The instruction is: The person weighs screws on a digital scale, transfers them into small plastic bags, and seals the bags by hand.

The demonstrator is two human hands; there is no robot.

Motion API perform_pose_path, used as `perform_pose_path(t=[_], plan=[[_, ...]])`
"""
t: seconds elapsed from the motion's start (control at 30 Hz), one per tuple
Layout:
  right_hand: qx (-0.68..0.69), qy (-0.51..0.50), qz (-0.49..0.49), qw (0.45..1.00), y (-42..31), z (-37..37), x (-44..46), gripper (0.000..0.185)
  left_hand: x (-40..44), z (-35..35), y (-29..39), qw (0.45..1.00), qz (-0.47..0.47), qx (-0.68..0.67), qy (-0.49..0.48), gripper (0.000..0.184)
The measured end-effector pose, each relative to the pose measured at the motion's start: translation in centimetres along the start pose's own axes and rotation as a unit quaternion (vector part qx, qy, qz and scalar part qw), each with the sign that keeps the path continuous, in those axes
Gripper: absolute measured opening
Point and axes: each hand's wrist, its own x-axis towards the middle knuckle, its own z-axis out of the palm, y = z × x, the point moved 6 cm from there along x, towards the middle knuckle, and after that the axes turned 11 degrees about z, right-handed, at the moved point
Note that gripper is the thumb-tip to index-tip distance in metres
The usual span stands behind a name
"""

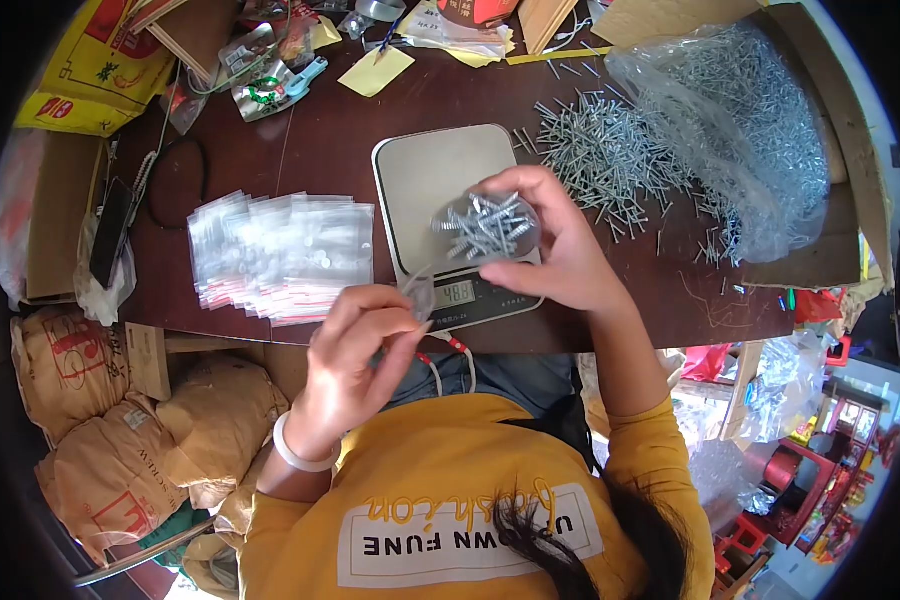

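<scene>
My right hand (560,240) is wrapped round a clear round container of silvery screws (490,224), held tilted over the front of a digital scale (435,165). The scale's display is lit, partly hidden. Left of it, my left hand (365,345) pinches the edge of a small clear plastic bag (422,292), whose mouth lies close to the container. Overlapping small bags with red strips (280,255) lie left of the scale. A loose pile of screws (610,155) sits to the right of the scale.
A large plastic bag of screws (745,130) lies in an open cardboard box (845,150) at the right. Yellow paper (376,72) and blue-handled scissors (305,82) are at the back. Brown paper sacks (120,470) stand at the lower left.
</scene>
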Motion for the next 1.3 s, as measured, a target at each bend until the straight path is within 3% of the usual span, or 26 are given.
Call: perform_pose_path(t=[0.07, 0.13, 0.23, 0.33, 0.37, 0.47, 0.53, 0.6, 0.77, 0.9, 1.0, 1.2, 1.3], plan=[[0.0, -0.066, 0.015, 0.998, -2.1, 1.1, -0.6, 0.052, 0.1, 1.4, -0.1, 1.0, 0.001, -0.006, -0.022, 0.012], [-0.145, -0.099, -0.077, 0.982, -4.6, 2.4, -0.5, 0.046, 0.3, 2.3, 0.2, 0.999, 0.022, 0.005, -0.038, 0.02], [-0.348, -0.071, -0.065, 0.933, -6.5, 4.5, -0.9, 0.042, 0.8, 3.2, 1.0, 0.996, 0.079, 0.039, -0.034, 0.031], [-0.481, -0.019, -0.141, 0.865, -8.4, 6.3, -1.6, 0.034, 0.6, 3.5, 1.0, 0.995, 0.092, 0.032, -0.01, 0.031], [-0.496, -0.016, -0.13, 0.859, -8.7, 6.2, -1.8, 0.042, 0.1, 3.7, 0.4, 0.998, 0.063, 0.006, 0.004, 0.031], [-0.433, 0.007, -0.162, 0.887, -9.2, 4.3, -1.6, 0.045, 1.0, 2.6, 1.0, 0.995, 0.08, 0.05, 0.01, 0.03], [-0.395, 0.009, -0.168, 0.903, -8.0, 2.2, -1.0, 0.057, 0.7, 2.2, 0.7, 0.997, 0.06, 0.049, 0.015, 0.026], [-0.26, 0.02, -0.109, 0.959, -4.6, 0.2, -0.2, 0.055, 0.6, 1.8, 0.5, 0.996, 0.062, 0.056, 0.021, 0.02], [-0.11, 0.026, -0.026, 0.993, 0.5, -1.7, 0.5, 0.056, 0.6, 1.2, 0.3, 0.997, 0.04, 0.045, 0.041, 0.02], [-0.042, 0.014, -0.01, 0.999, -1.2, -1.5, 0.2, 0.055, 0.7, 1.5, 0.3, 0.998, 0.047, 0.037, 0.03, 0.02], [-0.18, -0.065, -0.112, 0.975, -5.4, 0.7, 0.4, 0.051, 0.7, 2.2, 0.3, 0.998, 0.049, 0.03, 0.014, 0.021], [-0.437, -0.028, -0.22, 0.872, -8.8, 4.8, -1.6, 0.051, 0.8, 2.6, 0.5, 0.991, 0.105, 0.074, 0.03, 0.031], [-0.389, 0.043, -0.245, 0.887, -10.0, 2.4, -1.3, 0.051, 0.4, 2.0, 0.4, 0.993, 0.085, 0.065, 0.043, 0.032]])
